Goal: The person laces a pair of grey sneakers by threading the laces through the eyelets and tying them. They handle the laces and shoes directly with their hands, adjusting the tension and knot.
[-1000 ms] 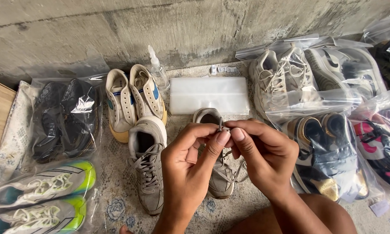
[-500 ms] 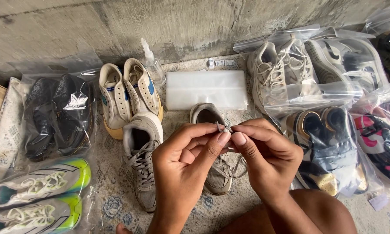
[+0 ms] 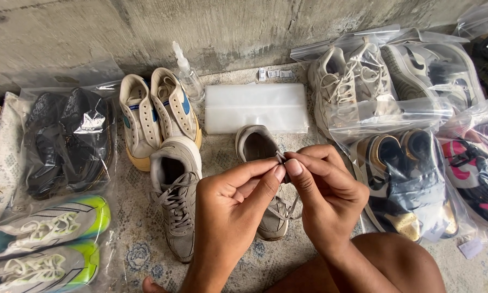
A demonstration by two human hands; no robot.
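My left hand (image 3: 230, 209) and my right hand (image 3: 325, 192) meet fingertip to fingertip above a grey sneaker (image 3: 263, 157). Both pinch the end of its grey shoelace (image 3: 281, 158) between thumb and forefinger. The lace runs down to the shoe's front, mostly hidden behind my hands. The matching grey sneaker (image 3: 176, 195) lies just left of it, laced, toe toward me. Both shoes rest on a patterned mat (image 3: 130, 217).
A white and blue pair (image 3: 157, 114), a small spray bottle (image 3: 188, 73) and a stack of clear plastic bags (image 3: 254, 107) lie near the concrete wall. Bagged shoes flank both sides: black pair (image 3: 70, 141), neon-green pair (image 3: 43, 239), white pairs (image 3: 358, 81), dark and gold pair (image 3: 406, 179). My knee (image 3: 385, 268) is at bottom right.
My hands keep pinching the lace end in about the same spot; the fingers have shifted slightly. The view has drifted a little.
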